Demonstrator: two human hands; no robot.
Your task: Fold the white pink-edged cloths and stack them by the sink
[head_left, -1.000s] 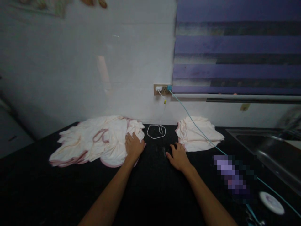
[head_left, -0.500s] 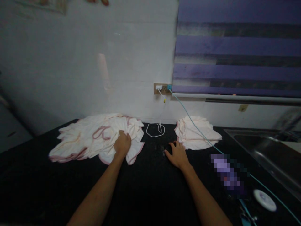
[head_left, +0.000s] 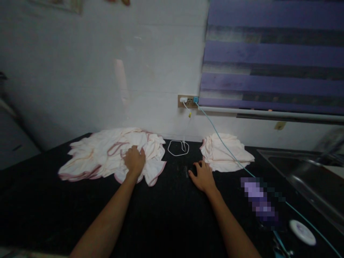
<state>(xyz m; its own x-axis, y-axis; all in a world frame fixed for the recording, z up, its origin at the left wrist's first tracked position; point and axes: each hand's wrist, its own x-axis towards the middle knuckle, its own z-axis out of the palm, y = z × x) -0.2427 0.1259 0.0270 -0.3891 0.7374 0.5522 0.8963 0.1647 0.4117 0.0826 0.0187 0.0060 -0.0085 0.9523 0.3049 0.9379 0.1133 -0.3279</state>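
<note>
White cloths with pink edging (head_left: 88,154) lie in a loose, crumpled pile on the left of the black counter (head_left: 172,211). My left hand (head_left: 135,160) rests on the right part of this pile, fingers somewhat apart and no cloth visibly gripped. To the right is a flatter, folded stack of pale cloth (head_left: 227,152). My right hand (head_left: 203,176) is on the counter at the stack's near left corner, thumb and fingers apart, with nothing seen in it. Its fingertips are close to the cloth edge; whether they touch it I cannot tell.
A white cable (head_left: 178,154) loops on the counter below a wall socket (head_left: 190,101). A teal cord (head_left: 215,127) crosses over the folded stack toward the lower right. A white round object (head_left: 302,232) and a blurred purple patch (head_left: 259,200) lie near the metal sink (head_left: 303,175).
My left hand has shifted slightly left and up over the pile, and its fingers look more spread. My right hand stays by the folded stack. The view has turned slightly.
</note>
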